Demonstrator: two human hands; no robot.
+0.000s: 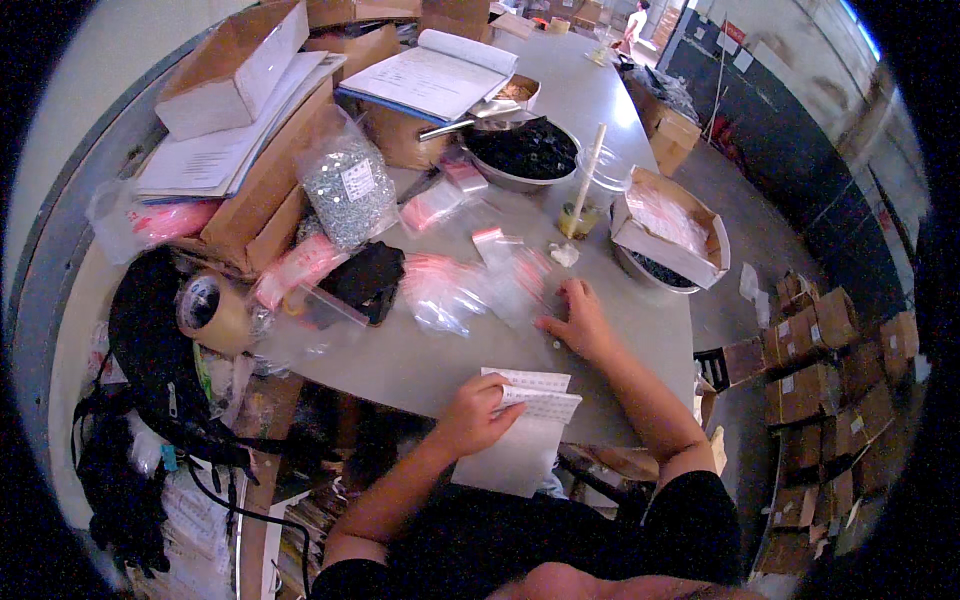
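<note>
My left hand [477, 413] is closed on a folded sheet of small printed labels [540, 405], pinching it at its left side over the table's front edge. The backing of the sheet hangs down toward my lap. On the tabletop to the right rests my right hand [580, 320], thumb and fingers apart with nothing visible in them. Just beyond it is a fanned pile of clear zip bags [515, 285] with red seals. More clear zip bags [435, 290] overlap these on the left. A crumpled white tissue [564, 254] lies past my right fingertips.
A bag of small metal parts [348, 190] leans by cardboard boxes at left, near a tape roll [212, 310]. Farther back are a metal bowl of black parts [522, 155], a drink cup [580, 218] and an open box [670, 225]. Stacked cartons [825, 370] stand at right.
</note>
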